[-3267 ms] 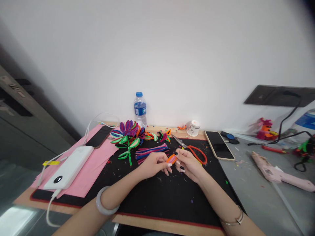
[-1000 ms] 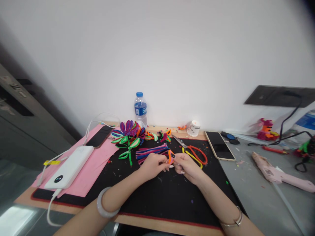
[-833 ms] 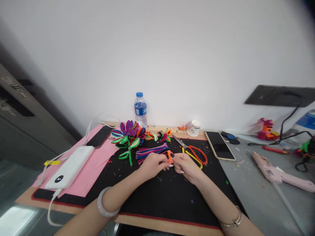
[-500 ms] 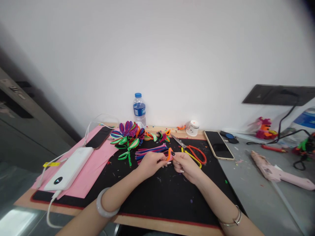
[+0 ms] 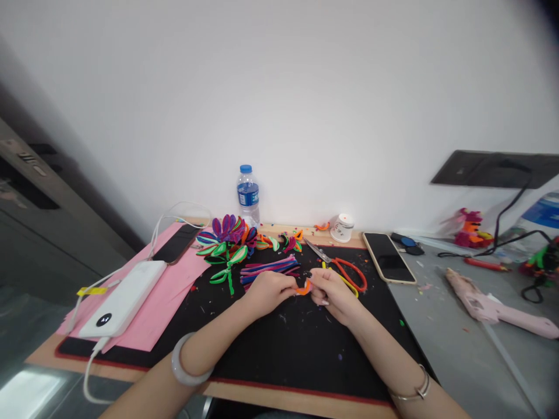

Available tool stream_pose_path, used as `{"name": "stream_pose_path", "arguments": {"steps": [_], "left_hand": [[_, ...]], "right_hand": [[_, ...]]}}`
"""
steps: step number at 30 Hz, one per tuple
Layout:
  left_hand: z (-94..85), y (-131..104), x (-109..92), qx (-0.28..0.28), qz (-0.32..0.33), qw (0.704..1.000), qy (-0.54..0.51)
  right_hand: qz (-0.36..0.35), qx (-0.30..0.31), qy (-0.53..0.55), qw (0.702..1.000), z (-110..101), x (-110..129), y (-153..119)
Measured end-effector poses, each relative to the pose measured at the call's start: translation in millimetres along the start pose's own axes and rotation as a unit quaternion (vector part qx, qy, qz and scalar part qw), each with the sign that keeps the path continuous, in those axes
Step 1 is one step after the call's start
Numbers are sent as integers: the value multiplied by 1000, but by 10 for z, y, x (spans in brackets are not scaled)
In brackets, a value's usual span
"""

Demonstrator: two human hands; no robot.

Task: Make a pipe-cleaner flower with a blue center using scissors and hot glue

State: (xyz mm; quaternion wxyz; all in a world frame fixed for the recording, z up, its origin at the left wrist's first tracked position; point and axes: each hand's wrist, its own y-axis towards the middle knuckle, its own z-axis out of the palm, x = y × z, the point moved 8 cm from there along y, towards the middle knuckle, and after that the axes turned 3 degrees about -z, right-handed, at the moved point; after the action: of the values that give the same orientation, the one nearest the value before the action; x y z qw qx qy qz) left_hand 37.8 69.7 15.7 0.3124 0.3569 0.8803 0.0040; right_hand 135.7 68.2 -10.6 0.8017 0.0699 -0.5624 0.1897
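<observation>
Between my two hands is a short, bent orange pipe cleaner piece (image 5: 303,290). My left hand (image 5: 271,291) pinches one end, and the fingers of my right hand (image 5: 332,292) are closed on the other. A bundle of purple, pink and blue pipe cleaners (image 5: 269,269) lies just beyond my left hand. Scissors (image 5: 345,270) with red-orange handles rest beyond my right hand, by a yellow looped strip (image 5: 349,286). Farther left sits a heap of pipe cleaner flowers and leaves (image 5: 229,238) in purple, green and orange. Smaller leaf pieces (image 5: 267,242) lie beside it.
A black mat (image 5: 279,355) covers the wooden desk. Pink paper (image 5: 157,314), a white power bank (image 5: 124,299) and a dark phone (image 5: 177,244) are left. A bottle (image 5: 248,195) and paper cup (image 5: 342,228) stand by the wall. Right are another phone (image 5: 388,258) and pink glue gun (image 5: 493,302).
The orange piece stood up as a folded loop between my fingertips. Now it lies lower and curves sideways, with both hands still on it.
</observation>
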Motion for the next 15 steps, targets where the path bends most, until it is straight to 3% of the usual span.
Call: {"name": "stream_pose_path", "arguments": {"steps": [7,11,15], "left_hand": [[-64,2,6,-43,-9,998,50],[-118,-10,85,-77,-66,993,-64],[-130,-12,103,-82,-100,969,-212]], "right_hand": [[9,2,-22,1000,7,5,-3],[-5,-1,-7,1000,2,40,-3],[-44,-32,-99,994,-67,83,20]]}}
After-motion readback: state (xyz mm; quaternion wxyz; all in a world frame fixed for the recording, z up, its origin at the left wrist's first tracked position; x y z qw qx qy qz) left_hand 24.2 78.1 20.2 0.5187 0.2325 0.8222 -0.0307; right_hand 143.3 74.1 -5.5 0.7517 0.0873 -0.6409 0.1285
